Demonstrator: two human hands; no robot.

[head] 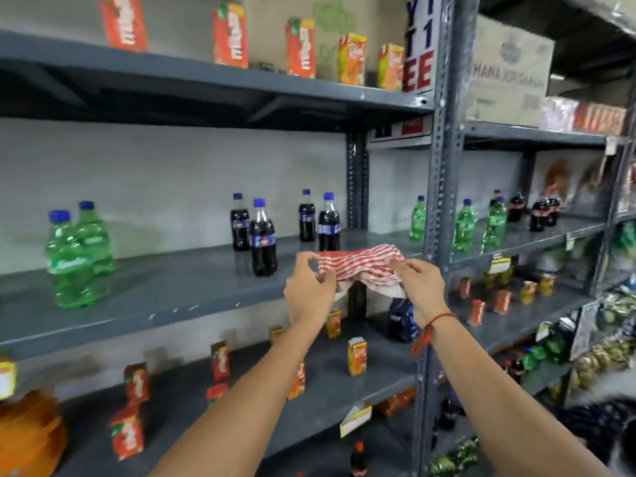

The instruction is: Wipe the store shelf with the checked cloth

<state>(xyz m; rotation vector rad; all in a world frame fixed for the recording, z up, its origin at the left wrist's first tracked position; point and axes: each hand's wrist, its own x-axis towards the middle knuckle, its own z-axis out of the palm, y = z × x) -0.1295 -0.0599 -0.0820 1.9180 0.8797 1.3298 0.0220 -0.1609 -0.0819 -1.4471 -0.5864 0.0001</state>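
Hands, left (309,290) and right (421,287), fingers pinching checked cloth (361,266); cloth hides shelf (172,297) edge.

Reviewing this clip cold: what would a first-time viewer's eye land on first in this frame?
Most likely the red-and-white checked cloth, bunched at the front edge of the middle grey shelf and gripped by the left hand and the right hand. Next come the four dark cola bottles standing just left of and behind the cloth, then the pair of green bottles far left on the same shelf.
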